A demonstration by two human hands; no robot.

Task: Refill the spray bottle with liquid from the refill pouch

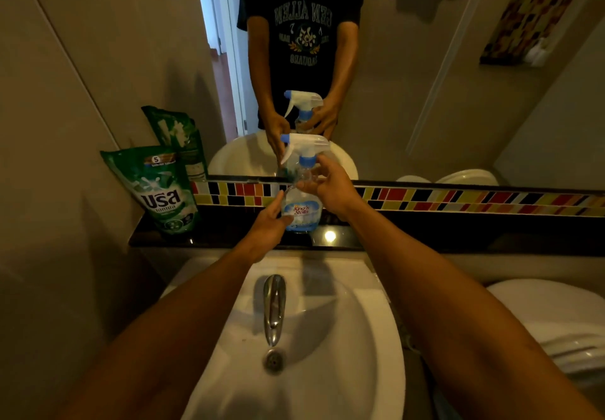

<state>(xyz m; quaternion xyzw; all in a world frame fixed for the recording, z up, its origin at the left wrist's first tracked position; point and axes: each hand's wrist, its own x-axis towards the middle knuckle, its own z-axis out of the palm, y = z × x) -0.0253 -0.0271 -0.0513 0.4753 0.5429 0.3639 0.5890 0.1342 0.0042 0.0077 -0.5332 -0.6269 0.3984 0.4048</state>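
1. Right hand (330, 187), centre of frame: grip closed round the neck of the spray bottle (299, 197), fingers just under the blue collar (307, 159). Bottle held.
2. Left hand (266, 226), just below and left of centre: fingers curled against the lower body of the bottle beside the label; grip partly closed, bracing the base. Whether it fully clasps cannot be told.
3. Bottle is seen upright on the dark ledge (229, 239) behind the basin, between both hands. White trigger head (302, 144) noted as seated on the neck, nozzle toward frame left. Only a shallow blue layer appears at the bottom; body otherwise looks clear.
4. Refill pouch (165, 190), green, is propped upright at the left end of the ledge, against the wall. Well apart from both hands, untouched. Whether it has been opened cannot be told.
5. Progress, judged: early. Nothing poured. Trigger head not yet unscrewed; the two-hand hold is judged suited to twisting the collar off.
6. Left to do, judged: head removed, pouch fetched and opened, liquid poured into the neck, head refitted.
7. Outward: white sink (366, 337) with tap (274, 305) at lower centre; mirror (425, 59) above doubles the bottle and hands.
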